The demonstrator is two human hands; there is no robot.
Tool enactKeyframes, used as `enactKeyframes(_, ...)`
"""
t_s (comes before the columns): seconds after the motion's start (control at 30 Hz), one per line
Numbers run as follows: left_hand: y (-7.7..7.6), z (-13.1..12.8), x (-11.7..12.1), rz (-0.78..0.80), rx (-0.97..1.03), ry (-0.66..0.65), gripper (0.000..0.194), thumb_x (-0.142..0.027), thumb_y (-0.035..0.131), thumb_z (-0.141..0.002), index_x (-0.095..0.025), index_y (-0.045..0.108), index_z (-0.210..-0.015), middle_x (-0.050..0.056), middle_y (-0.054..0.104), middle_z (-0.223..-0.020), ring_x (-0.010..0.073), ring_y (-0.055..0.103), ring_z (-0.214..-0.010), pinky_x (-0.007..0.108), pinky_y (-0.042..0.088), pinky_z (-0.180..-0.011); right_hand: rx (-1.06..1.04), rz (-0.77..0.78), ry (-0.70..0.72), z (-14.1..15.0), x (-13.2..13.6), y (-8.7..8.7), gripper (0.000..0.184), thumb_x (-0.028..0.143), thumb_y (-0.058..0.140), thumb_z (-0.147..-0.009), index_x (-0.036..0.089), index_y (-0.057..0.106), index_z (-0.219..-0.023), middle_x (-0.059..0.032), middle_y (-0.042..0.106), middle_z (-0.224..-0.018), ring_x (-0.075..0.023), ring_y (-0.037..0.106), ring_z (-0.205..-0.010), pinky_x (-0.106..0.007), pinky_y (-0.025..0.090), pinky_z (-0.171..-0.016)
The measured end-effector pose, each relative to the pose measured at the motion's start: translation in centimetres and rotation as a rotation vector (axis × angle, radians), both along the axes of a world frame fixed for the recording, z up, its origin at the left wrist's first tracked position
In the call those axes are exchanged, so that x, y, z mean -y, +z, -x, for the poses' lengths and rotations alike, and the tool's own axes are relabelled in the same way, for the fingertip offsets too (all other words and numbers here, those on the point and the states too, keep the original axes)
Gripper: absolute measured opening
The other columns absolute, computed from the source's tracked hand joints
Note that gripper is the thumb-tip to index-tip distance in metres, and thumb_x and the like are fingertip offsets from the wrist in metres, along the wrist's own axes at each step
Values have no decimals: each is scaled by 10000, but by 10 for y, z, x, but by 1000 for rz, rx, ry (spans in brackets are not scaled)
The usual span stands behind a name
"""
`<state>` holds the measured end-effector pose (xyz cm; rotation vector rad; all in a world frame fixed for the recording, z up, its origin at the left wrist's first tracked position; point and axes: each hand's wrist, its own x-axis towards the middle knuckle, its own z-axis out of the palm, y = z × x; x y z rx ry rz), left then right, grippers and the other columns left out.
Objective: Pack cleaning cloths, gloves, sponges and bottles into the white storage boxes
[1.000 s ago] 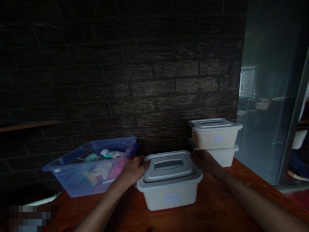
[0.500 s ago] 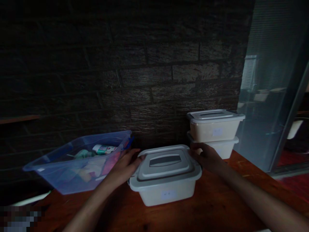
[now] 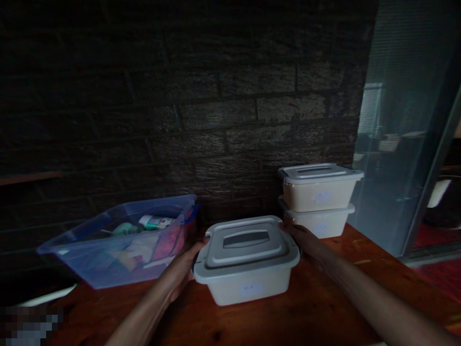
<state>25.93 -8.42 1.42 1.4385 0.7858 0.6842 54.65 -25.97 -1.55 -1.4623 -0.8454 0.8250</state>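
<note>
A pale storage box (image 3: 248, 287) with a grey lid (image 3: 248, 254) sits on the wooden table in front of me. A small label is on its front wall, and the lid looks closed. At the box's left side, my left hand (image 3: 188, 262) grips below the lid's rim, its fingers partly hidden by the box. My right hand (image 3: 305, 240) holds the opposite side near the far right corner of the lid, and most of its fingertips are out of sight.
Left of the box stands a translucent blue bin (image 3: 104, 269) holding a white-and-green bottle (image 3: 156, 222) and several soft items. Two similar lidded boxes, an upper one (image 3: 302, 197) on a lower one (image 3: 338, 222), are stacked at the back right. A brick wall (image 3: 237, 120) rises behind the table (image 3: 324, 307).
Both hands have come down from the lid's edges onto the box's sides and closed around them. The box itself has hardly moved.
</note>
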Motion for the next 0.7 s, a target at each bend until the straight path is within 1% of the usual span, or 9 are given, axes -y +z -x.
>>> enactKeyframes(0.1, -5, 0, -4, 39, 19, -47, 455, -536, 743, -761, -179, 676, -1036, 23, 724, -782, 193, 693, -661, 260, 534, -558, -88, -51, 14, -1, 1, -4, 383, 517, 578, -958, 147, 660, -1011, -39, 679, -623, -151, 619, -490, -227, 515, -432)
enactKeyframes(0.17, -7, 2, -9, 49, -13, -86, 449, -546, 709, -801, -184, 658, -1063, 16, 709, -785, 182, 685, -649, 267, 551, -565, -97, -52, 36, -3, 1, -3, 379, 517, 605, -946, 148, 652, -1021, -37, 692, -655, -150, 636, -504, -220, 519, -421)
enactKeyframes(0.23, -6, 4, -15, 27, -63, -121, 467, -570, 667, -836, -182, 646, -1096, 8, 684, -753, 181, 678, -637, 277, 566, -563, -87, -49, 48, -6, 2, 0, 392, 524, 623, -937, 144, 647, -1033, -36, 707, -696, -142, 641, -501, -210, 509, -394)
enactKeyframes(0.33, 1, 9, -18, -58, -137, -157, 563, -623, 632, -841, -166, 628, -1170, 13, 666, -724, 192, 670, -612, 268, 551, -492, -41, -29, 53, -7, 7, 9, 408, 521, 639, -928, 122, 658, -1012, -37, 702, -682, -131, 623, -466, -189, 465, -335)
enactKeyframes(0.37, 4, 11, -18, -81, -168, -161, 607, -641, 631, -832, -158, 616, -1199, 21, 672, -733, 196, 671, -608, 264, 542, -466, -17, -15, 60, -7, 9, 12, 410, 515, 645, -925, 116, 665, -1016, -37, 701, -679, -130, 625, -468, -185, 466, -333)
enactKeyframes(0.43, 11, 16, -15, -110, -235, -162, 685, -665, 642, -812, -144, 580, -1251, 34, 687, -766, 202, 679, -608, 263, 542, -446, 34, 36, 78, -4, 14, 19, 424, 510, 666, -908, 110, 673, -1050, -44, 711, -700, -140, 647, -495, -192, 500, -349)
enactKeyframes(0.5, 18, 20, -10, -128, -300, -168, 734, -677, 650, -804, -133, 541, -1285, 38, 697, -782, 203, 688, -609, 272, 567, -468, 75, 107, 103, -1, 20, 23, 459, 523, 672, -894, 103, 674, -1081, -67, 731, -746, -158, 676, -531, -211, 540, -374)
enactKeyframes(0.6, 23, 22, -3, -159, -368, -171, 742, -697, 623, -816, -117, 524, -1268, 47, 709, -767, 200, 691, -587, 276, 585, -490, 106, 187, 148, 2, 25, 25, 509, 575, 627, -903, 85, 676, -1032, -97, 730, -726, -164, 673, -504, -221, 546, -372)
enactKeyframes(0.7, 25, 20, -1, -232, -405, -182, 703, -703, 587, -833, -117, 541, -1219, 56, 710, -740, 203, 687, -558, 266, 566, -456, 169, 225, 162, 2, 26, 27, 493, 583, 584, -924, 95, 649, -955, -84, 701, -648, -152, 638, -442, -216, 524, -348)
